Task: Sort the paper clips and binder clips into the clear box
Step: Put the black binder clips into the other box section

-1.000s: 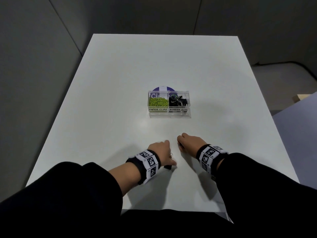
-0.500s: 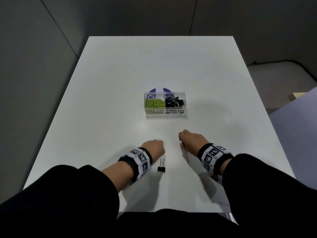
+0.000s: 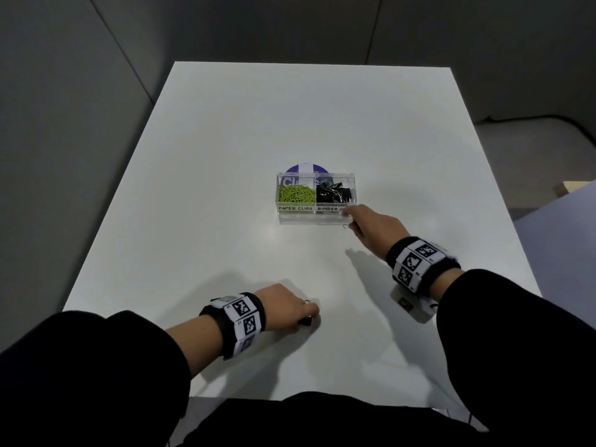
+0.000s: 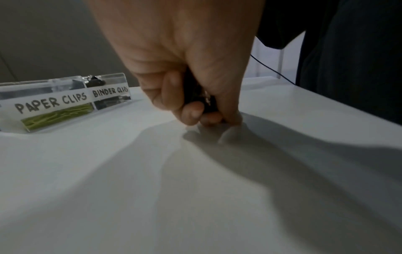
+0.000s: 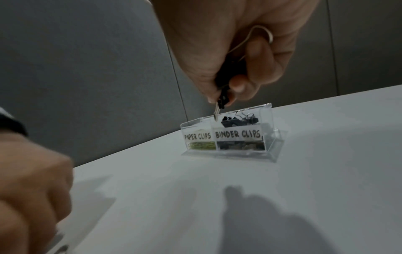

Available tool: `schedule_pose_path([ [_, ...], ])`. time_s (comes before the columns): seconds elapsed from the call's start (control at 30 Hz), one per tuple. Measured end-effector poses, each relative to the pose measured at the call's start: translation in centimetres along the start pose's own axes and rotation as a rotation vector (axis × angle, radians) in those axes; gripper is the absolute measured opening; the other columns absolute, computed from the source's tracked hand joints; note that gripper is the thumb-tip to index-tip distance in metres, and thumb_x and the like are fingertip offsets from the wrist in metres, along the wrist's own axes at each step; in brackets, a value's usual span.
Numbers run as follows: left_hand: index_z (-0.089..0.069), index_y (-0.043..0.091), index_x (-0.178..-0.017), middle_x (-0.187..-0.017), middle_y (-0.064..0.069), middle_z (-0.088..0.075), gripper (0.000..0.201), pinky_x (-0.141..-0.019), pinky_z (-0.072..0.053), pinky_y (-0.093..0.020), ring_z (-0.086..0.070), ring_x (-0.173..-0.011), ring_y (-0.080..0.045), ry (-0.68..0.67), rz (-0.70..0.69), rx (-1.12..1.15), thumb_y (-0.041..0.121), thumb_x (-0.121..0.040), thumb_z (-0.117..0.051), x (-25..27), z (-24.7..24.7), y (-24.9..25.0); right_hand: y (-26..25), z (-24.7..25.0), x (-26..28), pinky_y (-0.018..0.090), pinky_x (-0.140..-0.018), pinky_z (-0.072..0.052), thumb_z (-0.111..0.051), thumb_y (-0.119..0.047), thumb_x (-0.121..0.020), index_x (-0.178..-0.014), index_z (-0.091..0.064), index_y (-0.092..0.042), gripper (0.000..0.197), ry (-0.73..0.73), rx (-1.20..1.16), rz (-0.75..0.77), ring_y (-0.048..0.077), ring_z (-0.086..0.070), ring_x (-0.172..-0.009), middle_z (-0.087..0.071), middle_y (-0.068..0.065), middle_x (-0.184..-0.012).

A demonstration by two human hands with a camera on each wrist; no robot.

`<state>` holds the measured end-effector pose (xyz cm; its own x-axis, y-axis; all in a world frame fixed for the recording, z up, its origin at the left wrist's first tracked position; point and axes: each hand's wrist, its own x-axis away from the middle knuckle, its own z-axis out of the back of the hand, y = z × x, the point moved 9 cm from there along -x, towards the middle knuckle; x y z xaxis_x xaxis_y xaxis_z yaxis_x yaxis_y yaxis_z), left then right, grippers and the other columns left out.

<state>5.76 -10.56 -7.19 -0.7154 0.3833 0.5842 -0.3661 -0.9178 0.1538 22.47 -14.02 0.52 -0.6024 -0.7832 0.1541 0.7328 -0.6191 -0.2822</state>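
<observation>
A clear box (image 3: 353, 192) stands mid-table with green paper clips (image 3: 296, 193) in its left compartment and black binder clips (image 3: 333, 194) in its right one. Its labels read PAPER CLIPS and BINDER CLIPS (image 5: 237, 134). My right hand (image 3: 371, 222) is at the box's near right corner and pinches a black binder clip (image 5: 223, 99) just above the box. My left hand (image 3: 290, 304) is low at the table's near edge, fingers curled round another black binder clip (image 3: 305, 321) that touches the table. The left wrist view shows that clip (image 4: 195, 98) mostly hidden between thumb and fingers.
The white table (image 3: 225, 156) carries a purple and white round lid or disc (image 3: 306, 168) just behind the box. Grey walls surround the table. A light surface (image 3: 564, 227) lies off the right edge.
My right hand has moved from near the front edge forward to the box, carrying a binder clip. My left hand has closed on the binder clip that lay loose beside it.
</observation>
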Motion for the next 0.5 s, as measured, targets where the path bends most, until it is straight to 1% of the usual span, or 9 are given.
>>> schedule_pose_path([
  [0.07, -0.04, 0.01, -0.124, -0.111, -0.015, -0.061, 0.03, -0.065, -0.034, -0.034, -0.061, -0.089, -0.036, 0.017, -0.012, -0.035, 0.02, -0.095, -0.042, -0.4, 0.4, 0.1, 0.4, 1.3, -1.2, 0.032, -0.068, -0.044, -0.037, -0.023, -0.099, -0.135, -0.037, -0.019, 0.037, 0.044, -0.017, -0.026, 0.034, -0.063, -0.081, -0.063, 0.011, -0.114],
  [0.13, -0.04, 0.007, -0.125, -0.111, -0.017, -0.06, 0.03, -0.066, -0.034, -0.034, -0.061, -0.091, -0.036, 0.028, 0.0, -0.041, 0.017, -0.096, -0.039, -0.8, 0.9, -0.1, 0.6, 2.4, -2.7, 0.036, -0.071, -0.048, -0.036, -0.023, -0.099, -0.129, -0.041, -0.017, 0.031, 0.071, -0.013, -0.032, 0.034, -0.062, -0.083, -0.064, 0.011, -0.109],
  [0.2, -0.04, 0.006, -0.124, -0.112, -0.016, -0.06, 0.031, -0.067, -0.033, -0.033, -0.061, -0.093, -0.036, 0.025, 0.021, -0.023, 0.018, -0.096, -0.039, -1.2, 1.4, -0.6, 0.6, 3.1, -4.7, 0.033, -0.07, -0.043, -0.034, -0.02, -0.099, -0.114, -0.049, -0.013, 0.023, 0.088, -0.022, -0.023, 0.034, -0.059, -0.085, -0.059, 0.01, -0.108],
  [0.27, -0.043, 0.003, -0.123, -0.112, -0.016, -0.061, 0.032, -0.067, -0.033, -0.033, -0.061, -0.095, -0.036, 0.031, 0.03, -0.012, 0.02, -0.096, -0.041, -1.5, 2.1, -1.1, 0.5, 3.1, -6.8, 0.032, -0.065, -0.038, -0.033, -0.017, -0.098, -0.107, -0.052, -0.01, 0.021, 0.083, -0.001, 0.0, 0.033, -0.057, -0.084, -0.055, 0.011, -0.105],
  [0.33, -0.045, 0.001, -0.12, -0.111, -0.017, -0.062, 0.031, -0.067, -0.034, -0.035, -0.06, -0.096, -0.036, 0.037, 0.033, -0.003, 0.018, -0.094, -0.043, -1.8, 2.8, -1.7, 0.3, 2.5, -8.6, 0.032, -0.063, -0.036, -0.034, -0.017, -0.098, -0.107, -0.051, -0.009, 0.021, 0.052, 0.042, 0.017, 0.032, -0.055, -0.083, -0.053, 0.013, -0.105],
  [0.4, -0.046, 0.001, -0.118, -0.11, -0.018, -0.062, 0.03, -0.066, -0.034, -0.035, -0.059, -0.095, -0.037, 0.039, 0.046, -0.001, 0.016, -0.093, -0.042, -2.1, 3.4, -2.4, 0.2, 1.5, -10.1, 0.034, -0.064, -0.039, -0.034, -0.018, -0.099, -0.108, -0.049, -0.009, 0.02, 0.016, 0.075, 0.016, 0.032, -0.055, -0.087, -0.052, 0.014, -0.105],
  [0.5, -0.048, 0.001, -0.118, -0.11, -0.018, -0.06, 0.029, -0.065, -0.031, -0.035, -0.059, -0.093, -0.037, 0.068, 0.055, -0.012, 0.016, -0.095, -0.038, -2.4, 4.0, -3.5, -0.1, 0.4, -11.4, 0.041, -0.074, -0.047, -0.034, -0.021, -0.099, -0.109, -0.049, -0.007, 0.023, 0.016, 0.046, 0.023, 0.031, -0.052, -0.092, -0.053, 0.014, -0.106],
])
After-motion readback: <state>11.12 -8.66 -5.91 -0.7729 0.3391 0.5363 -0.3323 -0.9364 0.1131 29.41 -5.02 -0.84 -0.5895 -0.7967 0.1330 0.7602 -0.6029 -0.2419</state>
